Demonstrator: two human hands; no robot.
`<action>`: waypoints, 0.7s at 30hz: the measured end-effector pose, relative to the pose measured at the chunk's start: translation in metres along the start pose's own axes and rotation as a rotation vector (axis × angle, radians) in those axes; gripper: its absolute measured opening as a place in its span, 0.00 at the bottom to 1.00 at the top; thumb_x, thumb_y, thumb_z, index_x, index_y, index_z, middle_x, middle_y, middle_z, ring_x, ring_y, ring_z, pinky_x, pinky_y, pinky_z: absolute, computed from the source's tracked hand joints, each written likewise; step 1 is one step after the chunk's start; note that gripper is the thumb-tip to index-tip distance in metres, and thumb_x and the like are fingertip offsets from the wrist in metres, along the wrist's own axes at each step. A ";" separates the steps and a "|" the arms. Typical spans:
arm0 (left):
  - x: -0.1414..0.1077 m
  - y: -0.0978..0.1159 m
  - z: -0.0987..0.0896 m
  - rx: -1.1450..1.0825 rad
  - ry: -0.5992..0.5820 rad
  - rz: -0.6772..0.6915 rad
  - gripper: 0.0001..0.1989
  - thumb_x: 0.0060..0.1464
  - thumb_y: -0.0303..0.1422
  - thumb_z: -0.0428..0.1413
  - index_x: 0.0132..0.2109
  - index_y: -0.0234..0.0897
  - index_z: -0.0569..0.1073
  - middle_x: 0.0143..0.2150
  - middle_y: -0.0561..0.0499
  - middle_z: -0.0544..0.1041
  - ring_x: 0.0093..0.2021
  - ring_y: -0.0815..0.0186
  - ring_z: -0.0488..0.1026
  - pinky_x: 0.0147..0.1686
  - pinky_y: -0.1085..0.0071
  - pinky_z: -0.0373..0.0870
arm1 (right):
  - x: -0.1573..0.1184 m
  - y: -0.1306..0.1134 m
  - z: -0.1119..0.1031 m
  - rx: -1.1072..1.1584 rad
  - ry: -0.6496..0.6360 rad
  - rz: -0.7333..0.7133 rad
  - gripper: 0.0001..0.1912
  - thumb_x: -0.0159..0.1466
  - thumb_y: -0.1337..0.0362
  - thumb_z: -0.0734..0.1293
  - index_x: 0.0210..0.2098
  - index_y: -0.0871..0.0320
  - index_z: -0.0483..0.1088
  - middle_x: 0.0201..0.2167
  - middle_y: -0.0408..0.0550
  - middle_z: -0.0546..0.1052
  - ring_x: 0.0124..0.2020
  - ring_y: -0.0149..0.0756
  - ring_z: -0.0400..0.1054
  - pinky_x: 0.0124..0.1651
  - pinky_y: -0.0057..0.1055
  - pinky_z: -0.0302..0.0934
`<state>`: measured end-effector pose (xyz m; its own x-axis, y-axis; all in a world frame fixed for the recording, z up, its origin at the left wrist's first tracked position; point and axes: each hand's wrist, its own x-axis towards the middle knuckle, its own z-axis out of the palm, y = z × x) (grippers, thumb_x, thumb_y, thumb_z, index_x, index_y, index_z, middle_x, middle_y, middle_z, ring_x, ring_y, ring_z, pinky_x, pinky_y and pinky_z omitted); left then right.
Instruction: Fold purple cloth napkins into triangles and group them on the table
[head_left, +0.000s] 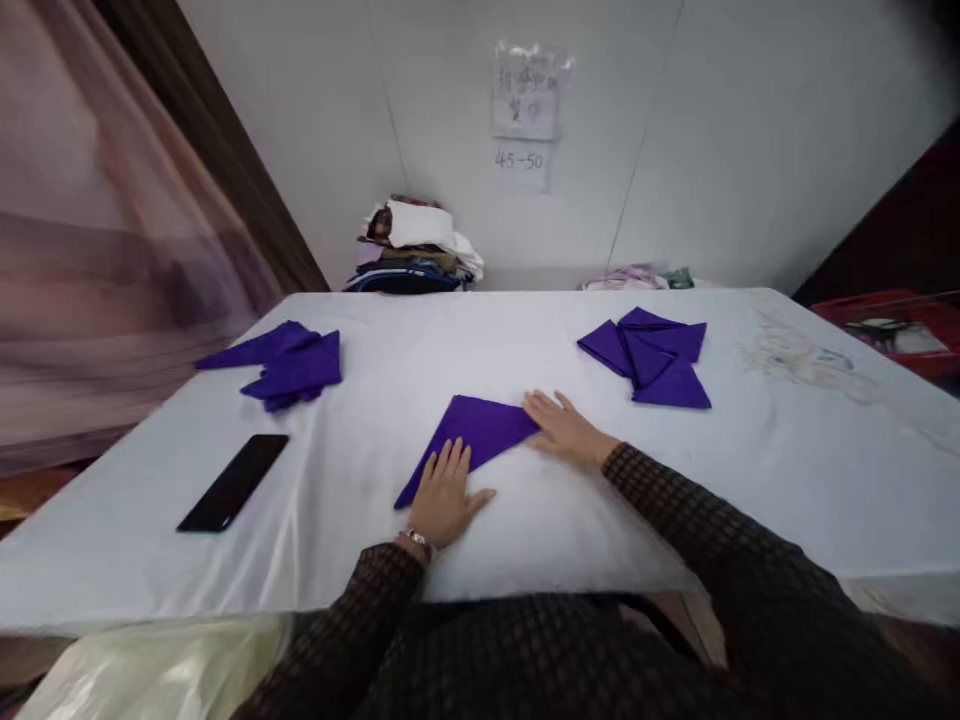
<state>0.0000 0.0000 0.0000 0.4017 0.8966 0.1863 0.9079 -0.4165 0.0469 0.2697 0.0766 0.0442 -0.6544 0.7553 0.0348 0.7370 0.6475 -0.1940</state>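
Note:
A purple cloth napkin (480, 428), folded into a triangle, lies flat on the white-covered table (360, 560) in front of me. My left hand (444, 492) rests with fingers stretched on its near left edge, thumb out to the side on the table. At the napkin's right corner, my right hand (564, 430) lies flat with its fingers extended, partly hiding that tip. Neither hand grips anything. To the right is a group of folded purple napkins (652, 360), overlapping one another. A looser pile of purple cloth (296, 362) sits on the left side.
A black phone (234, 484) lies at the left front. Folded fabrics (416, 250) are stacked behind the table's far edge. Loose pale threads (795, 360) are scattered at the right, near a red basket (900, 330). Handwritten signs (525, 120) hang on the wall.

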 end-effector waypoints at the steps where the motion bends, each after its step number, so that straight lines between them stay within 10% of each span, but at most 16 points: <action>1: 0.000 0.000 0.000 -0.003 0.008 0.004 0.40 0.56 0.56 0.40 0.63 0.27 0.58 0.65 0.36 0.58 0.66 0.51 0.50 0.61 0.52 0.52 | 0.004 -0.012 0.006 0.016 -0.003 -0.062 0.40 0.65 0.41 0.49 0.66 0.65 0.46 0.67 0.58 0.45 0.68 0.45 0.36 0.66 0.50 0.28; 12: -0.001 0.004 -0.007 -0.055 -0.022 -0.030 0.40 0.56 0.57 0.41 0.62 0.28 0.59 0.65 0.36 0.58 0.66 0.51 0.51 0.62 0.52 0.50 | 0.085 -0.051 0.035 0.060 -0.039 -0.146 0.37 0.66 0.43 0.49 0.64 0.62 0.52 0.66 0.57 0.51 0.67 0.44 0.40 0.66 0.47 0.34; 21: -0.001 0.006 -0.007 -0.116 -0.029 -0.051 0.40 0.55 0.56 0.42 0.63 0.27 0.57 0.65 0.34 0.58 0.67 0.51 0.49 0.62 0.51 0.49 | 0.091 -0.051 0.041 0.052 -0.032 -0.147 0.36 0.66 0.44 0.49 0.65 0.62 0.51 0.66 0.56 0.50 0.67 0.44 0.40 0.66 0.48 0.33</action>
<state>0.0040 -0.0049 0.0067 0.3602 0.9204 0.1521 0.9079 -0.3834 0.1694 0.1657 0.1078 0.0172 -0.7604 0.6485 0.0356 0.6235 0.7443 -0.2395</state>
